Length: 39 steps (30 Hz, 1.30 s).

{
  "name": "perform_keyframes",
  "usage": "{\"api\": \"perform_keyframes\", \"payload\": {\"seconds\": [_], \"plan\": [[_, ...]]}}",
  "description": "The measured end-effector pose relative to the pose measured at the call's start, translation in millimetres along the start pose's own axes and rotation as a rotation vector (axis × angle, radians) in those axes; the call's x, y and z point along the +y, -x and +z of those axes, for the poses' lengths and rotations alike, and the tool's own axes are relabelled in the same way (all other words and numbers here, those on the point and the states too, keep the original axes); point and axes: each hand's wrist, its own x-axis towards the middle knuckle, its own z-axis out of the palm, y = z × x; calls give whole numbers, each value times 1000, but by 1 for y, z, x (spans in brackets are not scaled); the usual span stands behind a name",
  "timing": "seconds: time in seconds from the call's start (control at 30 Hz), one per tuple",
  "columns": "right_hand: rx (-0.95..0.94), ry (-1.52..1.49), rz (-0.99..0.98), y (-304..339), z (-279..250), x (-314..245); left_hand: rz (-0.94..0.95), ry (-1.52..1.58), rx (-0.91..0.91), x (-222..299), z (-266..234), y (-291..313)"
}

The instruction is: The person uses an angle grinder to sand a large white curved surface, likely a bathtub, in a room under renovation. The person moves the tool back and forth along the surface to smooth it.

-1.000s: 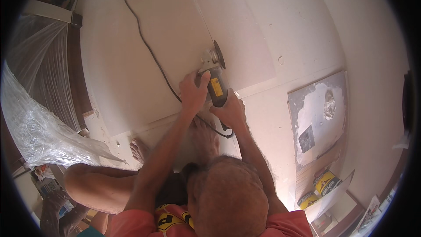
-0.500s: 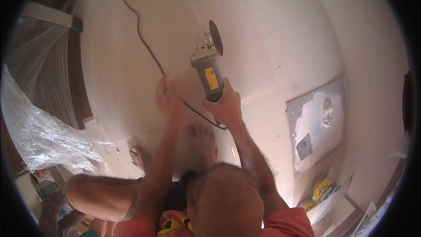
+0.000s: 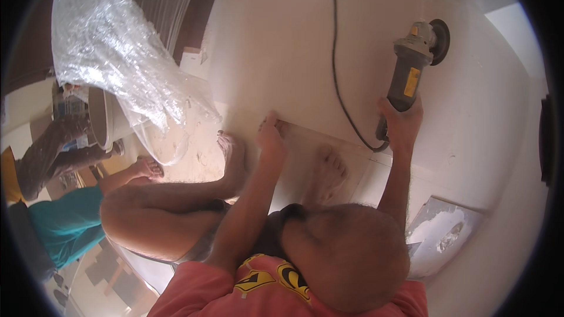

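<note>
An angle grinder (image 3: pixel 405 79), dark grey-bodied with a yellow label, is in my right hand (image 3: pixel 404 122). My fingers wrap round its rear end. Its round dark disc (image 3: pixel 440 42) points away and to the right, above a broad pale surface (image 3: pixel 282 53). From the grinder's back end a dark cord (image 3: pixel 336 76) loops left and runs away over this surface. My left hand (image 3: pixel 272 136) is in front of my body, beside the near edge of the pale surface. Its fingers look curled; whether anything is in them is hidden.
Crumpled clear plastic sheeting (image 3: pixel 117 53) hangs at the left, near a pale round container (image 3: pixel 101 118). Another person in teal clothing (image 3: pixel 67 220) is at the lower left. My bare feet (image 3: pixel 332 170) are by the surface's edge. A white-smeared grey panel (image 3: pixel 443 229) lies at the right.
The view has swung left, bringing the teal-clothed person into sight. My left hand has come back from beside the cord to the surface's near edge. The grinder stays in my right hand.
</note>
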Motion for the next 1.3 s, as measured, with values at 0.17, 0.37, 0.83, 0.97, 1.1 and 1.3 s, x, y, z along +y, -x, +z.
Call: {"api": "perform_keyframes", "payload": {"seconds": [0.17,0.37,0.83,0.97,1.1,1.3], "plan": [[-72,10,-1,-5,8,-5,93,156,-15,35,-18,-22],[-44,-29,-33,4,23,6,34,-218,-81,13,-6,4],[298,-8,54,108,-30,-91,-342,-472,-1001,-165,49,87],[343,51,19,142,-52,-102,-1132,226,-502,-168,114,145],[395,117,-41,162,-51,-116,-1080,354,-615,-188,99,157],[395,70,-64,163,-76,-64,-767,50,-967,-181,52,143]]}}
